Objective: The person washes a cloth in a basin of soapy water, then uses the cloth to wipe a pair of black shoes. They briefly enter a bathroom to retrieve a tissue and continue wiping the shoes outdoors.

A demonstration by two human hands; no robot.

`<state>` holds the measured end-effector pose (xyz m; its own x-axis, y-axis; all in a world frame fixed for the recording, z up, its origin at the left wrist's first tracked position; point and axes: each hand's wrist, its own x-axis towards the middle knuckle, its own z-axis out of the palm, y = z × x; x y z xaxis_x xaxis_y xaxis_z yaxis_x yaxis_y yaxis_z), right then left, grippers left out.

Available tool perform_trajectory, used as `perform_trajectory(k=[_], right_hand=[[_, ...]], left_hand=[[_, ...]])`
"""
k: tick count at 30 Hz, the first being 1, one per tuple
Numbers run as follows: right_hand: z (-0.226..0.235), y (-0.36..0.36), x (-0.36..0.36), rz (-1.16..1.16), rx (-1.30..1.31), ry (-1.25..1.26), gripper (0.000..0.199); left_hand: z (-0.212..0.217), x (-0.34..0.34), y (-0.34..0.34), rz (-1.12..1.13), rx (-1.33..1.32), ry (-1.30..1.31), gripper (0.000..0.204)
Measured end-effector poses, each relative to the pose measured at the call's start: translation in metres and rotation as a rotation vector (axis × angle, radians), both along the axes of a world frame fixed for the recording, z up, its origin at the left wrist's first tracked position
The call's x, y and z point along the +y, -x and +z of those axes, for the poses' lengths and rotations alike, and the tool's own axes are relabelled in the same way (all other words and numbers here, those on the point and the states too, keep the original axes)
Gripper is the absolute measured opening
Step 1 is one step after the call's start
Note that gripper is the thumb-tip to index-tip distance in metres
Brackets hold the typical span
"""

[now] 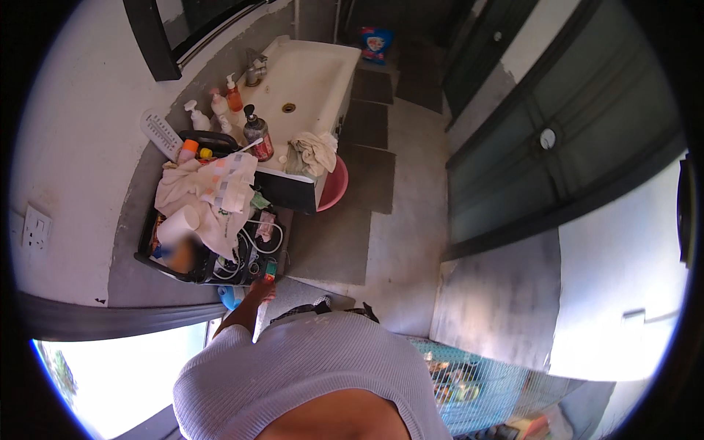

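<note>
My left hand (263, 290) reaches forward at the front right corner of a black storage tray (169, 274). Its fingers are closed on a small green-and-red packet (270, 270), whose exact kind is too small to tell. Over the tray's contents lies a pale towel (209, 189) with coloured squares. A white roll (178, 224) rests on its lower left part. Near my hand, a white cable (273, 248) loops among small items, beside a pink packet (265, 226). My right hand is not in view.
Beyond the tray stands a white sink (323, 70) with pump bottles (257, 132) along its left side. A crumpled cloth (314, 152) sits on its near corner, above a pink basin (335, 185). A teal wire cage (477, 389) is at the lower right.
</note>
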<state>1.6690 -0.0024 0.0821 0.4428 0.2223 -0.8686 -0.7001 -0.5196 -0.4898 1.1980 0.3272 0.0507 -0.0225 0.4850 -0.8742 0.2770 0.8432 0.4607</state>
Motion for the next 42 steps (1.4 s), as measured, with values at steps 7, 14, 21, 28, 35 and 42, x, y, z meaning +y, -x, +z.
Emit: perform_trajectory(k=[7,14,21,28,35,42], right_hand=[[-0.063,-0.104,0.073,0.265,0.115,0.065,0.023],[-0.064,-0.259,0.191,0.469,0.076,-0.032,0.028],[-0.022,-0.32,0.313,0.608,-0.034,0.01,0.02],[-0.045,-0.296,0.351,0.781,0.052,0.062,0.014],[-0.043,-0.265,0.377,0.978,0.115,0.072,0.013],[-0.065,-0.3,0.397,0.872,0.109,0.029,0.011]], left_hand=[[0.069,0.025,-0.079,0.159,0.024,-0.251,0.012],[0.074,-0.11,-0.086,0.526,0.398,0.246,0.015],[0.106,-0.186,-0.143,0.754,0.342,0.117,0.021],[0.138,-0.162,-0.172,0.805,0.391,0.006,0.02],[0.142,-0.142,-0.191,0.827,0.401,-0.046,0.021],[0.136,-0.15,-0.2,0.795,0.407,0.025,0.023]])
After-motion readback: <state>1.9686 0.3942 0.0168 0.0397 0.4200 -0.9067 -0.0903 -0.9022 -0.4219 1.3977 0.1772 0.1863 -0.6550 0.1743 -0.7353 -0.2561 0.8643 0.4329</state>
